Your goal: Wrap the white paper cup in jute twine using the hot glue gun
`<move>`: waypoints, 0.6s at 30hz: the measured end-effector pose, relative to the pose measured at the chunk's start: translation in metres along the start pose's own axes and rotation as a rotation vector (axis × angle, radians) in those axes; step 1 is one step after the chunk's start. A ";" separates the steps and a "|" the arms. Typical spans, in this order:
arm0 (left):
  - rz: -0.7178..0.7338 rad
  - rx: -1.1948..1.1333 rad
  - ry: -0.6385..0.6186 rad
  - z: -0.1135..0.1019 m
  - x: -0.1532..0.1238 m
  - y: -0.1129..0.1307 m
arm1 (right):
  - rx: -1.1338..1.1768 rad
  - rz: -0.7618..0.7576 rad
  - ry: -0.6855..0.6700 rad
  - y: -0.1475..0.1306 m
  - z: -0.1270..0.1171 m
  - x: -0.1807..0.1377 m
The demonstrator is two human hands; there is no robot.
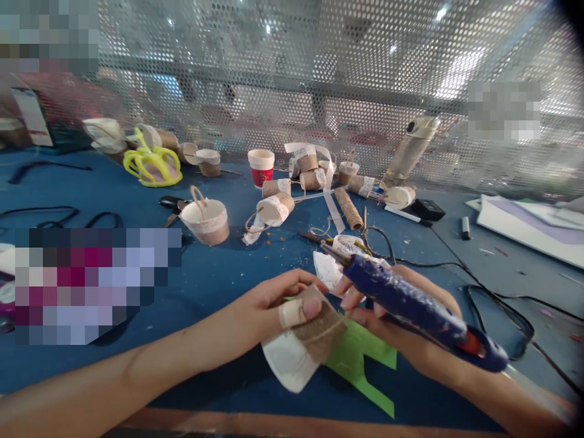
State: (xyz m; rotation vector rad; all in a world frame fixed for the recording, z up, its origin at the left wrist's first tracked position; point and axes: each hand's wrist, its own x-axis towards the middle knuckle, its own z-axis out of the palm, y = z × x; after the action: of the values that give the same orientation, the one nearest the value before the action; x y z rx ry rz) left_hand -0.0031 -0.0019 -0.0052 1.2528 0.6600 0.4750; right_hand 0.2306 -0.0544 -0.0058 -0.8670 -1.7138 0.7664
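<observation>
In my left hand [274,304] is a white paper cup [289,365], tilted on its side, its fingers and taped thumb closed around it. Brown burlap [319,328] wraps part of the cup. A bright green cut sheet [353,365] lies against the burlap and sticks out to the right. My right hand [413,340] grips a blue glue gun [406,298], its metal nozzle aimed to the upper left. The fingertips of that hand are close to the burlap's right edge; whether they touch it I cannot tell. White lace [328,271] sits just behind both hands.
Burlap-wrapped cups with handles, such as one cup [205,222], stand or lie across the blue table [219,274]. Behind them are a red cup [261,169], a twine roll [349,208] and a yellow crown-like piece [152,164]. Black cables [474,274] run along the right.
</observation>
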 end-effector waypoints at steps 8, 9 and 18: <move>0.070 -0.166 0.212 -0.004 0.000 -0.005 | 0.049 0.074 0.062 0.007 -0.005 -0.004; 0.076 -0.170 0.232 -0.004 0.000 -0.006 | 0.046 0.092 0.062 0.008 -0.006 -0.004; 0.086 -0.338 0.410 0.003 0.005 0.005 | 0.145 0.227 0.173 0.008 0.001 -0.005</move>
State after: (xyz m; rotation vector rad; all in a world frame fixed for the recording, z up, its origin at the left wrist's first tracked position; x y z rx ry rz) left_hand 0.0024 0.0004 -0.0011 0.8706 0.8310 0.8915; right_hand 0.2326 -0.0549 -0.0149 -1.0078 -1.4055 0.9265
